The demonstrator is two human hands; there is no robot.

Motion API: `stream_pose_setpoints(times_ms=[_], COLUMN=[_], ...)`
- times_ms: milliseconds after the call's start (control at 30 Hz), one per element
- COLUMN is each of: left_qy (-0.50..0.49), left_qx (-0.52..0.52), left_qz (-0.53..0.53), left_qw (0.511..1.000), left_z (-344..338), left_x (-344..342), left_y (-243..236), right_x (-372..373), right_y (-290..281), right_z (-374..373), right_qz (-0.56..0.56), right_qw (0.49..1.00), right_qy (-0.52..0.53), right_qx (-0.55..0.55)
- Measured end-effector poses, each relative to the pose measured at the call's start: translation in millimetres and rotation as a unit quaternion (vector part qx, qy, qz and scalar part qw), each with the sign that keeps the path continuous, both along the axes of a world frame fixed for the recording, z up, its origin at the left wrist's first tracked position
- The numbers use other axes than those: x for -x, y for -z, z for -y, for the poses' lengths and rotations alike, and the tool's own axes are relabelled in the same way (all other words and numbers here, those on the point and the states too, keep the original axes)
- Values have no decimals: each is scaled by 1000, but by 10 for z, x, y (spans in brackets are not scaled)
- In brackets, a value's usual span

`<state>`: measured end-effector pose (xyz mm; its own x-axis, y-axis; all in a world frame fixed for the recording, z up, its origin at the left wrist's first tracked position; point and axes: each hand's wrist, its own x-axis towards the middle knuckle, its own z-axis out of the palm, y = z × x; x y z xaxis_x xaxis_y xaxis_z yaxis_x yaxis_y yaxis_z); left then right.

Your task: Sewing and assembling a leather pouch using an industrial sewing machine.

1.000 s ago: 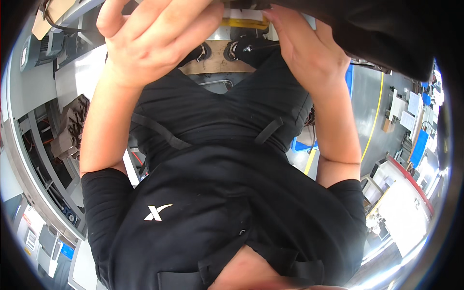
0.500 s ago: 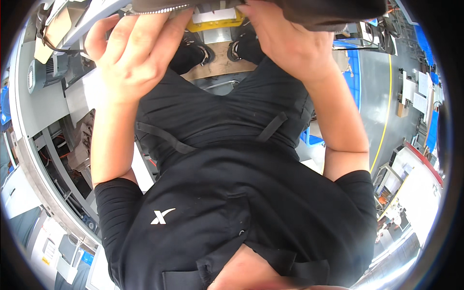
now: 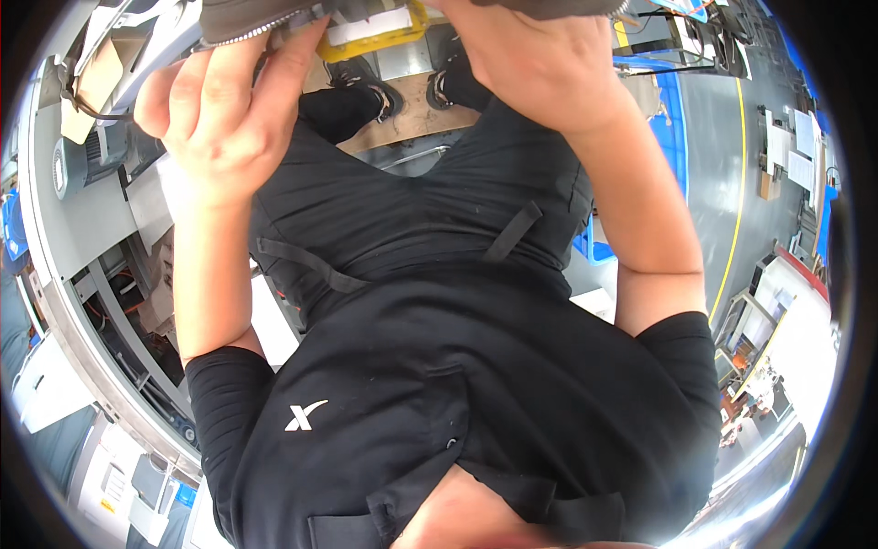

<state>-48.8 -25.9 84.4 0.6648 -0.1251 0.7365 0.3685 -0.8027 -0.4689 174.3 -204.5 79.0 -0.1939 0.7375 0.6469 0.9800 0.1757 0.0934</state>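
Observation:
At the top edge, a dark brown piece with metal zipper teeth [image 3: 265, 25] is cut off by the frame. My left hand [image 3: 215, 123] is at its left part, fingers curled up, with the tips hidden behind it. My right hand [image 3: 540, 73] grips at the right dark part [image 3: 549, 7], its fingers mostly out of sight there. Between the hands sits a yellow-edged piece [image 3: 380, 41] with a white face and grey parts beside it. Whether it is joined to the dark piece I cannot tell.
A grey metal frame [image 3: 101, 366] with a motor-like unit [image 3: 78, 165] stands to my left. On the right is a blue-framed cart [image 3: 672, 128], with a yellow floor line [image 3: 741, 183] beyond. My shoes [image 3: 375, 96] rest on a brown board [image 3: 402, 128].
Both hands, the zippered dark piece and the yellow-edged piece have shifted left and slightly up. The grip of each hand looks much the same.

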Motion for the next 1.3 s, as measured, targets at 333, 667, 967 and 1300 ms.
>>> stream_pose_setpoints(times_ms=[333, 667, 967, 1300], left_qy=[54, 45, 165, 32], left_qx=[-81, -108, -7, -133], left_qz=[68, 60, 35, 47], left_qw=[993, 991, 986, 990], left_z=[-217, -187, -232, -255], left_x=[-30, -138, -57, 24], left_y=[19, -31, -72, -67], right_x=[100, -326, 111, 90], right_y=[-261, 242, -176, 95], right_z=[-61, -405, 4, -99], right_qz=[-4, 145, -44, 12], right_qw=[998, 975, 998, 995], right_qy=[29, 8, 20, 34], right_qx=[-49, -169, -43, -93])
